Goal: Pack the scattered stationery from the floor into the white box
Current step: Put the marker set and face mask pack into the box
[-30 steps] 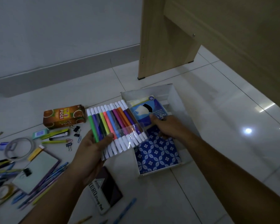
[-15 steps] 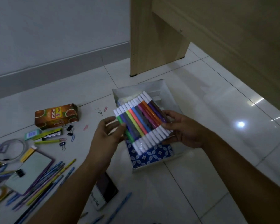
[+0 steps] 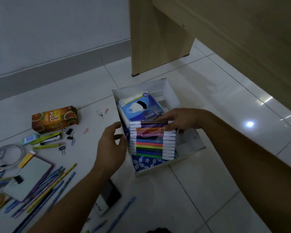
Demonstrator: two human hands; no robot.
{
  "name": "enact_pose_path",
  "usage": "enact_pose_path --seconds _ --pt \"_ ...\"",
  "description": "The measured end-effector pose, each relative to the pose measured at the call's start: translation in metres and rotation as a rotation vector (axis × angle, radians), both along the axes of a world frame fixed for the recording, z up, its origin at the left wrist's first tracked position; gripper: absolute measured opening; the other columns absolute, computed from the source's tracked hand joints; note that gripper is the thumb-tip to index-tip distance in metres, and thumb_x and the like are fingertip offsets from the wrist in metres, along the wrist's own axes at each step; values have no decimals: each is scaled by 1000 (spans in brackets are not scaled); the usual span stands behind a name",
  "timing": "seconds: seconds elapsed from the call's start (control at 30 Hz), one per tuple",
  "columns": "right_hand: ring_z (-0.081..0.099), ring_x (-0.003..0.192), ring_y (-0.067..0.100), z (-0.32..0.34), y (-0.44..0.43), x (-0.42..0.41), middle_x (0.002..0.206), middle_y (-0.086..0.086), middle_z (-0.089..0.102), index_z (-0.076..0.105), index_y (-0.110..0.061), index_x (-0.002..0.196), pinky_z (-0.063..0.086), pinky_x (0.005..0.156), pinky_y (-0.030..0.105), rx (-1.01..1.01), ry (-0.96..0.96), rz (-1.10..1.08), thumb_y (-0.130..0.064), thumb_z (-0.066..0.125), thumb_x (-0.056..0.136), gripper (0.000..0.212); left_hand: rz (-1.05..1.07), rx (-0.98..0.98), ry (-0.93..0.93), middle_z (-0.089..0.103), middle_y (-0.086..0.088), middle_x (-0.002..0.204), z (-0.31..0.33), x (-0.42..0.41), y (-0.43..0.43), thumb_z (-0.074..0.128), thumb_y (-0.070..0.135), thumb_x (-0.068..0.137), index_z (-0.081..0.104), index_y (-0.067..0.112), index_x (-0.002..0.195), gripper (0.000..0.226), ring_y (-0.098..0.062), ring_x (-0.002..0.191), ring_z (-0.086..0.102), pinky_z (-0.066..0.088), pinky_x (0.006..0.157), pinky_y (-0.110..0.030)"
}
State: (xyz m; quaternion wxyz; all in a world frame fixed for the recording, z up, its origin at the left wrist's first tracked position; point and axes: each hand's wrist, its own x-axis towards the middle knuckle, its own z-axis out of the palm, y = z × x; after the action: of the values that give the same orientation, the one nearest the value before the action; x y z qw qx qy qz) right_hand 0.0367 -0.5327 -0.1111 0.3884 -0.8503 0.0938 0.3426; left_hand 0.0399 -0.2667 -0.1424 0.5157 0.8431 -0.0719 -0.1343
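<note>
Dim, glare spot on floor tiles point(image 3: 208, 190), edges perhaps bowed

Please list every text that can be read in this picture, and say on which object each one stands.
"TEH POCI": orange box on the floor; "POCI" repeats on its side.
"FACE MASK": upside down, on the blue pack in the white box.
"50": round badge on that pack.
"Pad": dark box on the floor; earlier letters hidden.
Teal packet, marker set: nothing readable.

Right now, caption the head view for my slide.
Right hand holds marker pack in white box; left hand open beside.
</note>
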Motion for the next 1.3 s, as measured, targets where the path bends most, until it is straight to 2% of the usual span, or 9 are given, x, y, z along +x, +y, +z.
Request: enact_pose_path --seconds 0.17,0.4,0.5,0.6,0.73,0.93,1.03,1.17,1.3 --pt "62 87 22 -8 2 18 118 11 65 60 -36 125 54 65 30 -56 116 10 -24 66 91 37 -65 31 -1 44 8 134 2 -6 -2 59 16 93 41 21 142 53 -9 109 54 59 78 -39" --pt "58 68 15 -6 19 29 91 6 64 66 -18 117 49 47 21 -193 140 73 -20 72 86 32 -112 49 -26 41 5 139 1 -5 -1 55 13 95 40 23 144 52 -10 111 54 58 84 -45" --pt "65 86 23 -23 31 23 111 13 66 65 -11 103 58 70 33 -263 -11 -8 -21 82 76 33 -123 -2 -20 39 16 129 -1 -6 2 54 13 95 38 24 145 53 -12 109 56 58 83 -46" --pt "64 103 23 -37 35 1 117 7 67 58 -9 117 53 84 31 -315 -193 -147 -28 85 70 57 -120 -35 3 38 18 130 -3 -6 4 53 13 96 35 24 146 55 -5 100 57 59 81 -45" --pt "56 84 9 -49 41 -33 94 -6 59 57 -10 113 37 55 3 -220 -369 -324 -24 77 80 41 -121 -50 10 38 15 136 -7 -6 6 53 14 96 34 23 148 56 -9 108 57 58 84 -46" --pt "63 92 16 -47 43 -41 96 -1 61 55 -8 118 52 84 31 -32 -353 -408 -13 71 85 38 -114 -68 17 36 18 131 -6 -8 4 53 15 96 33 25 147 56 1 101 57 58 85 -46" --pt "63 100 20 -52 35 -38 113 9 67 53 -5 123 52 86 31 -99 -287 -438 -15 67 88 38 -117 -83 19 38 22 128 -5 -8 3 52 14 96 34 27 146 55 3 100 56 58 84 -44" --pt "54 108 17 -50 33 -26 135 8 54 37 -10 142 46 88 26 -98 -361 -701 -22 59 92 56 -126 -113 21 38 33 121 -5 -9 3 52 16 95 34 35 142 54 3 103 56 60 77 -36" --pt "55 93 11 -52 41 -4 133 4 52 20 -17 152 48 63 16 27 -375 -702 -28 53 98 64 -117 -119 41 36 22 131 -7 -8 5 53 17 94 34 31 145 56 2 104 56 60 68 -25"
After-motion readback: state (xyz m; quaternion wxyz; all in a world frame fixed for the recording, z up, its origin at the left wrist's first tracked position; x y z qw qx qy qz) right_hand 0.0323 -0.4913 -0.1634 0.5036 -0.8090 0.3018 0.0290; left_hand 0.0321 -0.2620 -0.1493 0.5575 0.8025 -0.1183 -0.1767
